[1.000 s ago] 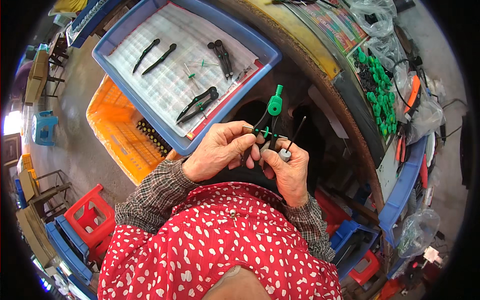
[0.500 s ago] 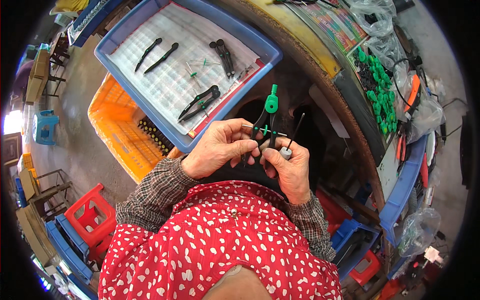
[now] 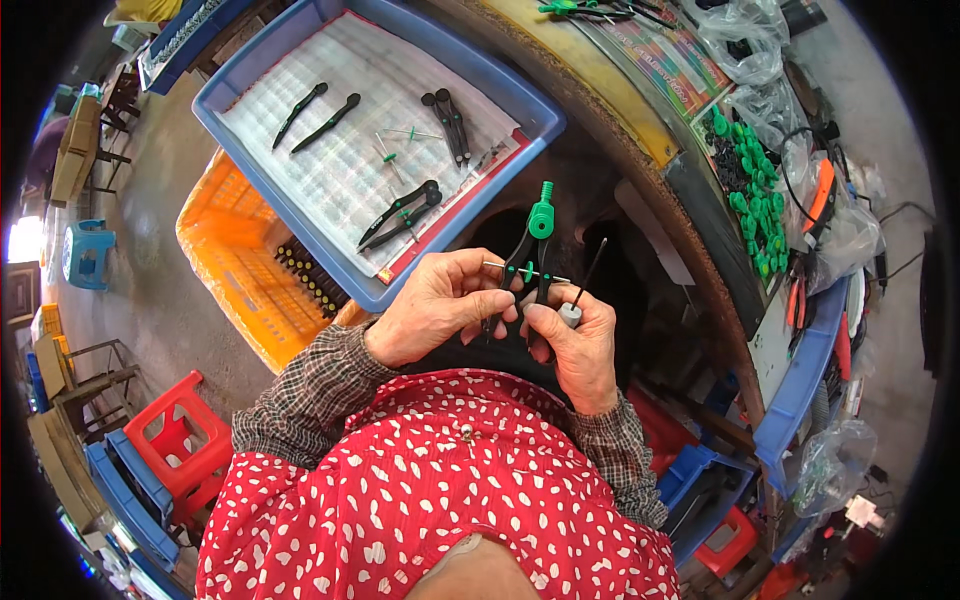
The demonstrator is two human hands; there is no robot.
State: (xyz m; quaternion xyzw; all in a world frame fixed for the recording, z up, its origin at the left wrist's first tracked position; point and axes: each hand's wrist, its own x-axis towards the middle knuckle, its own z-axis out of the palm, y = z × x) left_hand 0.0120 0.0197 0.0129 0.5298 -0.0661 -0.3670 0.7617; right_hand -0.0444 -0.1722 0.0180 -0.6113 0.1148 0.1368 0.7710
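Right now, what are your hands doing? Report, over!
Left hand and right hand both gripping the black compass with green top. Right hand also holds a small screwdriver. Blue tray of black parts sits beyond, nothing blocking.

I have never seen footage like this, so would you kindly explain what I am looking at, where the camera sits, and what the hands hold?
There is no machine here: a person works with two bare hands. The camera is worn on the head and looks down, so the round fisheye picture bends straight edges. The left hand and right hand together hold a drawing compass with black legs and a green top; the right hand also grips a small screwdriver. Ahead lies a blue tray lined with printed paper, holding loose black compass legs. Beside it sits an orange crate, and to the right a pile of green caps.
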